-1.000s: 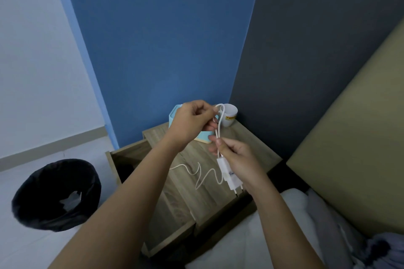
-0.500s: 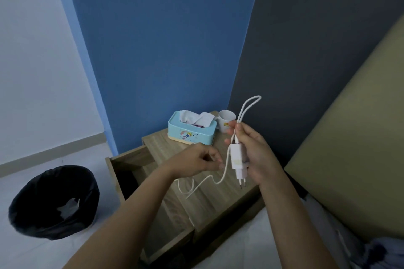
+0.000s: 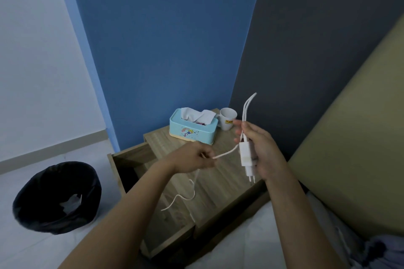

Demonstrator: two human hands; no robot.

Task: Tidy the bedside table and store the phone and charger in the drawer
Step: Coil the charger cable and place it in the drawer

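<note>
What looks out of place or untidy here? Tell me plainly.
The charger cable is only partly coiled: its loose end trails in a squiggle over the bedside table. The drawer stands open. The tissue box and mug sit upright.

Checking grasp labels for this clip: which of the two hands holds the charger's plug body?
The right hand holds the white plug body, prongs down. The left hand only pinches the cable.
</note>
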